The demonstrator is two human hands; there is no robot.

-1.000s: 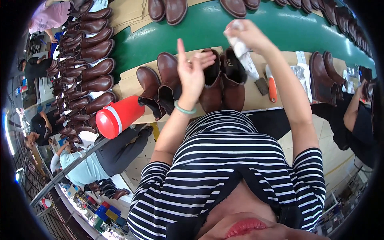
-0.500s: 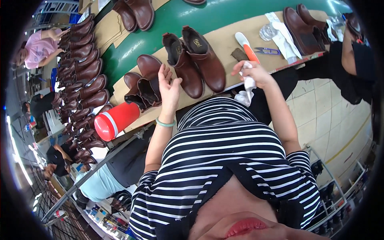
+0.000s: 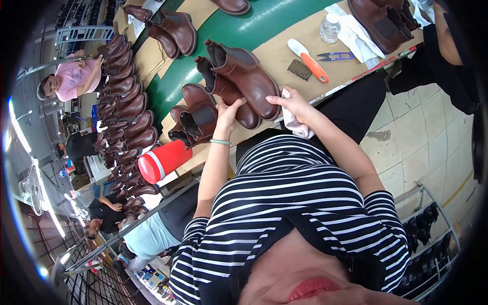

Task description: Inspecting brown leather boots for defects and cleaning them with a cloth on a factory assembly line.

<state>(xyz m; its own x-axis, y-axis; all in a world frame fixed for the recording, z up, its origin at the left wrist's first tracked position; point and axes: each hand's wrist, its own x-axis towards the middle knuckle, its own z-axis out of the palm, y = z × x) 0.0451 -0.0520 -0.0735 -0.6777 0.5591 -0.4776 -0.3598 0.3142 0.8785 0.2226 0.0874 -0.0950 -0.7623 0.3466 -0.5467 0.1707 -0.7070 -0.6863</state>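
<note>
A pair of brown ankle boots sits on the cardboard-covered bench in front of me, toes toward me: the right boot [image 3: 254, 81] and the left boot [image 3: 248, 117] are pressed together, the right one overlapping the left. My left hand [image 3: 227, 117] is closed on the left boot's side near the toe, thumb on top and some fingers hidden. A white cloth [image 3: 297, 126] is bunched in my right hand [image 3: 299, 105], whose thumb touches the right boot's toe. Beside my left hand stands another pair of brown boots [image 3: 201, 117].
A red cylindrical container [image 3: 168, 160] lies at the bench's near left. To the right are an orange-and-white brush [image 3: 310, 63], a dark block [image 3: 300, 69], blue thread snips [image 3: 335, 56] and a clear bottle [image 3: 330, 29]. Many boots [image 3: 127, 109] line the left; co-workers are beyond.
Both hands have moved in to the boots; the left, spread before, now grips one. The pair has shifted together and tilted. My view has turned slightly.
</note>
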